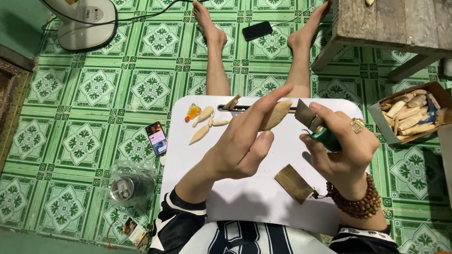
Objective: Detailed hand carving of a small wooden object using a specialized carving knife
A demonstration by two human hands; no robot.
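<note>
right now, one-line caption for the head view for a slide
Left hand holds a leaf-shaped wooden piece while right hand holds a green-handled blade over a white lap tray.

Looks like a home floor doubling as a small carving spot: green patterned tiles, fan base upper left, bare legs stretched under a white lap desk, wooden stool upper right, box of wood pieces right.

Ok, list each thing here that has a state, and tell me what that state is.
left hand: holding a carved wood piece
right hand: gripping a green-handled knife
phone on the floor: screen lit
second phone: screen dark
drink can: opened
cardboard box: open, holds wood pieces
</note>
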